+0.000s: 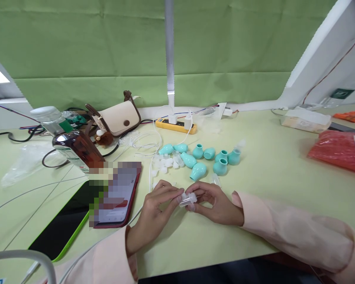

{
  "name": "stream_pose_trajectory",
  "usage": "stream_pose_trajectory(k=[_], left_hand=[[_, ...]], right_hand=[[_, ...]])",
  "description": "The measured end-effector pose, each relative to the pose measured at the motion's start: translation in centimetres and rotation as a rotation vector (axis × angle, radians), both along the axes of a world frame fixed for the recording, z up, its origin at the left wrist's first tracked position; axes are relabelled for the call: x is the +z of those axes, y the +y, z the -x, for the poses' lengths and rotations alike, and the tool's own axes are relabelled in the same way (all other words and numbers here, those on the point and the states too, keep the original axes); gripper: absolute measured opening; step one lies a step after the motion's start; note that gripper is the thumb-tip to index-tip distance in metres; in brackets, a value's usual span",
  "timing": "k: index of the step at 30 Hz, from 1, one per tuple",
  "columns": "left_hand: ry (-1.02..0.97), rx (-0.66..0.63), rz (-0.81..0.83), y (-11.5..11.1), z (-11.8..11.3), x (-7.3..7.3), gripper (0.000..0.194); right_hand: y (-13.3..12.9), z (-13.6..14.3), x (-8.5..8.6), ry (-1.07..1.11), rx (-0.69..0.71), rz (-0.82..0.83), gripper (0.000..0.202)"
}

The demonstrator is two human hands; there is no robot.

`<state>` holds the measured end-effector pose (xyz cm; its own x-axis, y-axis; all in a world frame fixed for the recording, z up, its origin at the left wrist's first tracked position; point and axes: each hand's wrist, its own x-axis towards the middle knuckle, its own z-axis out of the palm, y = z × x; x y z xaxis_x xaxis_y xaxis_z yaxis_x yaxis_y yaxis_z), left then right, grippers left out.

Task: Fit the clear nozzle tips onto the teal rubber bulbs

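Between my two hands, above the near part of the table, is a small clear plastic vial [187, 200] with a white cap at its right end. My left hand [159, 207] pinches its left end, and my right hand [213, 202] has its fingers closed at the capped end. Just beyond my hands lie several glossy turquoise bulb-shaped pieces [198, 171], some upright with their openings up, some on their sides. A loose group of small white caps [166, 161] sits left of them. Another clear vial [215, 180] lies behind my right hand.
Two phones [63, 217] [118, 197] lie at the left, with a dark bottle [78, 150] behind them. Farther back are a cream bag [122, 116], a yellow power strip [176, 126] and white cables. A red plastic package [340, 151] and a white box [306, 119] are at the right.
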<state>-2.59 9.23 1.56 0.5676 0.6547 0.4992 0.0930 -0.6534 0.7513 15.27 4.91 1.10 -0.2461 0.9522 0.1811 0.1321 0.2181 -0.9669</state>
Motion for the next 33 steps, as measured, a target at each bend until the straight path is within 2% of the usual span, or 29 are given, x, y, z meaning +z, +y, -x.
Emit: stream_pose_trajectory(k=[3, 9, 12, 27, 33], left_hand=[[0.022, -0.01, -0.018, -0.16, 0.01, 0.44, 0.021], [0.002, 0.019, -0.229, -0.33, -0.28, 1.05, 0.018], [-0.004, 0.014, -0.289, -0.3, -0.38, 0.92, 0.025], [0.063, -0.002, -0.466, 0.04, -0.22, 0.56, 0.03], [0.051, -0.018, -0.453, 0.02, -0.12, 0.61, 0.029]], right_hand=[[-0.03, -0.01, 0.07, 0.033, 0.016, 0.035, 0.02], [-0.05, 0.07, 0.03, 0.063, 0.028, 0.074, 0.022], [0.02, 0.1, -0.05, 0.075, 0.028, 0.072, 0.026], [0.08, 0.06, -0.38, 0.107, 0.066, 0.097, 0.028], [0.03, 0.14, -0.59, 0.076, 0.037, 0.056, 0.026]])
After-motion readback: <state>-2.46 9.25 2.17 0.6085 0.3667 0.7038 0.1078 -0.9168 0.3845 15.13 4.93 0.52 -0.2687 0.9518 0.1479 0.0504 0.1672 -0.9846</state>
